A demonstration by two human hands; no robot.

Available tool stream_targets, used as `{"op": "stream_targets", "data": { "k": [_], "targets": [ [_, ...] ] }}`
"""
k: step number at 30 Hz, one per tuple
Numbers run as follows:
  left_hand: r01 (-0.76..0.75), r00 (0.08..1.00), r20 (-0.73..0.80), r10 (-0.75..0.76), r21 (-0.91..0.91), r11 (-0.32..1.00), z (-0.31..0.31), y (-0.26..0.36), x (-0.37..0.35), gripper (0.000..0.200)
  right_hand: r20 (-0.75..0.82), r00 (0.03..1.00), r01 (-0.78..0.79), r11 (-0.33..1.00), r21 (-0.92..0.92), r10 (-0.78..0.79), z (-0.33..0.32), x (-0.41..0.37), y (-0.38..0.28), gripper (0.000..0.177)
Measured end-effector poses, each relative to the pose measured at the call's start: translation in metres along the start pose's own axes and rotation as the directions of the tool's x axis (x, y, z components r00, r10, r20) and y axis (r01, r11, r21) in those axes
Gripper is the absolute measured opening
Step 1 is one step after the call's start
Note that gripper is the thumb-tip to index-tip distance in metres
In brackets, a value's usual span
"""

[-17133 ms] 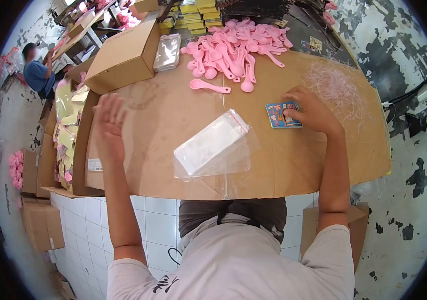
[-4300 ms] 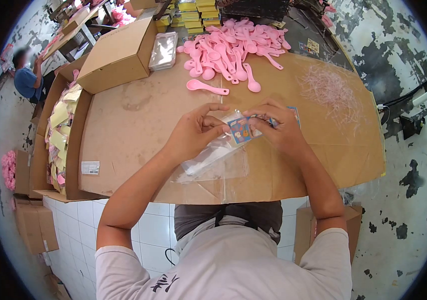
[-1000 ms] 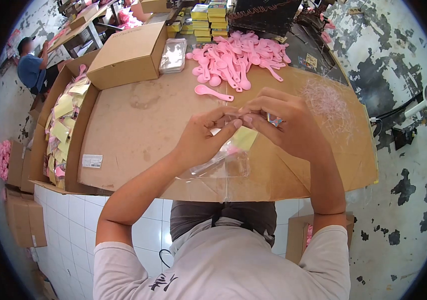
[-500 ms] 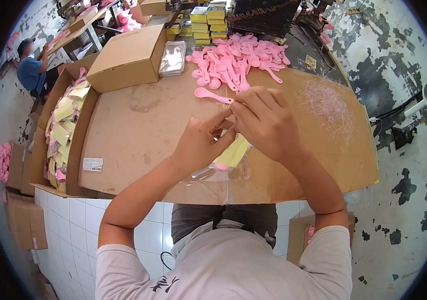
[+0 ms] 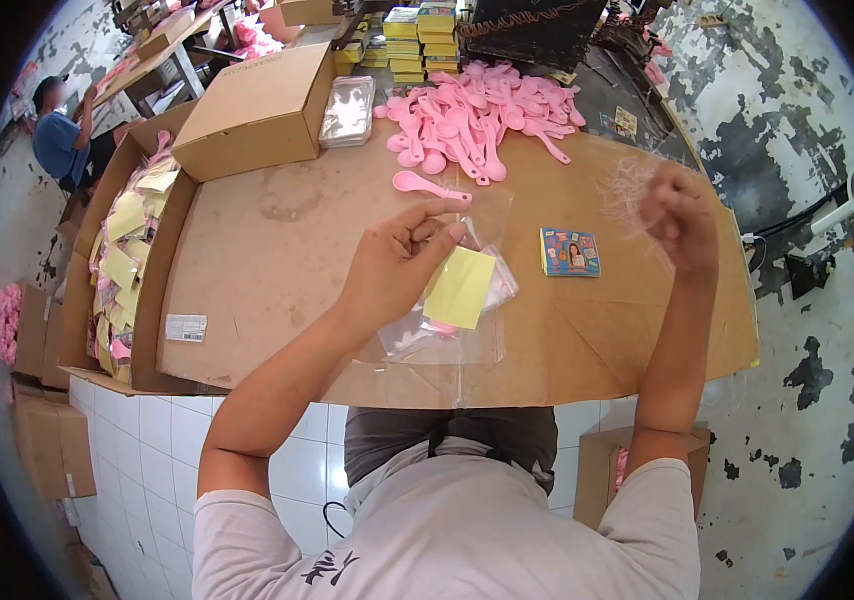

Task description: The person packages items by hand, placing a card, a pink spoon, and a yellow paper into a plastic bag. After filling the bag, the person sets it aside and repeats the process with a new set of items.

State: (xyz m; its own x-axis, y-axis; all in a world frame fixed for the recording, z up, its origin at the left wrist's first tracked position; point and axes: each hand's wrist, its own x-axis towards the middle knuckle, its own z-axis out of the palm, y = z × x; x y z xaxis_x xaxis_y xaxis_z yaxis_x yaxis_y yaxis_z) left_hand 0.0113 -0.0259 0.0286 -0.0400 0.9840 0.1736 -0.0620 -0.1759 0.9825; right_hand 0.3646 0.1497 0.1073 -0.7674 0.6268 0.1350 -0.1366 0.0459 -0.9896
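My left hand [image 5: 395, 262] is closed with fingertips pinched on a clear plastic bag [image 5: 490, 212]. Just below those fingertips lies a yellow card [image 5: 460, 288], over more clear bags and a bit of pink. A single pink spoon [image 5: 417, 183] lies just above my left hand, its handle end by my index finger. Off to the right, my right hand [image 5: 682, 215] is over a heap of thin clear strips [image 5: 630, 195], its fingers bent and blurred. Between the hands sits a small stack of picture cards [image 5: 570, 252].
Many pink spoons [image 5: 467, 120] are piled at the back of the cardboard-covered table [image 5: 247, 270]. An open box of packed items [image 5: 127, 260] stands left, beside a closed box [image 5: 252, 110]. Clear packets [image 5: 348, 112] and card stacks [image 5: 402, 45] lie behind. A person [image 5: 62, 140] sits far left.
My right hand has left my left hand and moved right to the strips. The picture cards and yellow card now show more fully. My left hand has stayed nearly in place.
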Motion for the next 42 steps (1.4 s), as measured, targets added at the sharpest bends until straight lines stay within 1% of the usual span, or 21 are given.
{"op": "stream_targets", "data": {
  "k": [1,2,3,4,5,6,8,10,11,12,13,15,18,21,25,28,31,34,37,39,42],
  "targets": [
    [-0.005,1.000,-0.007,0.005,-0.024,1.000,0.000,0.001,0.000,0.033,0.051,0.998,0.019,0.999,0.034,-0.021,-0.034,-0.002,0.004,0.015],
    [-0.009,1.000,-0.013,0.008,-0.027,1.000,0.000,0.001,-0.001,0.033,-0.093,0.996,-0.010,0.954,-0.300,-0.018,-0.060,-0.010,0.022,0.022],
    [-0.014,1.000,-0.019,0.013,-0.029,0.999,0.001,0.001,-0.001,0.033,-0.235,0.972,-0.127,0.805,-0.579,-0.015,-0.085,-0.019,0.041,0.029],
    [-0.022,0.999,-0.029,0.021,-0.030,0.999,0.002,0.001,0.000,0.033,-0.477,0.853,-0.424,0.249,-0.871,-0.213,-0.108,-0.029,0.077,0.037],
    [-0.014,1.000,-0.026,0.013,-0.012,1.000,0.001,0.002,-0.001,0.033,-0.461,0.797,-0.507,-0.019,-0.862,-0.390,-0.107,-0.033,0.083,0.042],
    [-0.001,1.000,-0.017,0.001,0.007,1.000,0.001,0.004,-0.002,0.033,-0.429,0.714,-0.630,-0.240,-0.739,-0.554,-0.106,-0.037,0.090,0.048],
    [-0.026,1.000,-0.009,0.026,-0.001,1.000,0.002,0.002,0.002,0.031,-0.314,0.690,-0.440,-0.034,-0.897,-0.652,-0.055,-0.019,0.063,0.055],
    [-0.078,0.997,-0.012,0.078,-0.054,0.995,0.004,-0.008,0.005,0.029,-0.266,0.716,-0.289,0.073,-0.954,-0.645,-0.010,-0.001,0.057,0.051],
    [-0.042,0.999,-0.027,0.041,-0.072,0.996,0.005,-0.009,0.005,0.027,-0.246,0.723,-0.215,0.129,-0.968,-0.646,0.015,0.007,0.056,0.049],
    [-0.009,0.999,-0.041,0.005,-0.091,0.996,0.006,-0.009,0.005,0.025,-0.258,0.792,-0.122,0.270,-0.955,-0.554,0.046,0.014,0.052,0.044],
    [0.023,0.998,-0.054,-0.029,-0.109,0.994,0.007,-0.010,0.006,0.023,-0.246,0.853,-0.040,0.413,-0.910,-0.460,0.077,0.019,0.050,0.039],
    [0.015,0.998,-0.057,-0.022,-0.116,0.993,0.007,-0.013,0.006,0.022,-0.131,0.978,0.028,0.717,-0.696,-0.165,0.117,0.028,0.051,0.031],
    [0.051,0.997,-0.053,-0.056,-0.092,0.994,0.003,-0.017,0.006,0.022,0.024,0.999,0.045,0.937,-0.347,-0.038,0.150,0.038,0.073,0.026],
    [0.078,0.995,-0.049,-0.084,-0.112,0.991,0.003,-0.011,0.003,0.022,0.001,1.000,-0.018,0.991,-0.133,0.018,0.152,0.047,0.079,0.024],
    [0.053,0.998,0.047,-0.047,-0.145,0.988,-0.001,-0.013,0.004,0.023,-0.035,0.999,-0.022,0.992,-0.125,0.018,0.141,0.044,0.083,0.021],
    [0.098,0.994,0.059,-0.093,-0.085,0.992,-0.003,-0.017,0.005,0.022,-0.093,0.994,-0.061,0.990,-0.126,0.050,0.135,0.041,0.087,0.020],
    [0.085,0.996,0.024,-0.085,-0.025,0.996,0.000,-0.019,0.003,0.021,-0.112,0.993,-0.045,0.992,-0.117,0.031,0.131,0.039,0.093,0.018],
    [-0.089,0.992,0.099,0.075,0.141,0.986,-0.009,-0.029,0.005,0.029,-0.097,0.995,-0.005,0.991,-0.134,-0.008,0.124,0.040,0.102,0.017],
    [-0.041,0.992,0.123,0.012,0.238,0.970,-0.011,-0.024,0.004,0.034,-0.051,0.999,-0.006,0.987,-0.158,-0.002,0.119,0.038,0.105,0.016],
    [-0.025,0.993,0.121,0.005,0.168,0.986,-0.008,-0.017,0.002,0.028,-0.018,1.000,-0.015,0.978,-0.207,0.012,0.113,0.037,0.104,0.017],
    [-0.032,0.991,0.132,0.020,0.088,0.996,-0.009,-0.017,0.003,0.024,-0.014,1.000,0.013,0.981,-0.191,-0.016,0.110,0.036,0.103,0.016]
  ]
}}
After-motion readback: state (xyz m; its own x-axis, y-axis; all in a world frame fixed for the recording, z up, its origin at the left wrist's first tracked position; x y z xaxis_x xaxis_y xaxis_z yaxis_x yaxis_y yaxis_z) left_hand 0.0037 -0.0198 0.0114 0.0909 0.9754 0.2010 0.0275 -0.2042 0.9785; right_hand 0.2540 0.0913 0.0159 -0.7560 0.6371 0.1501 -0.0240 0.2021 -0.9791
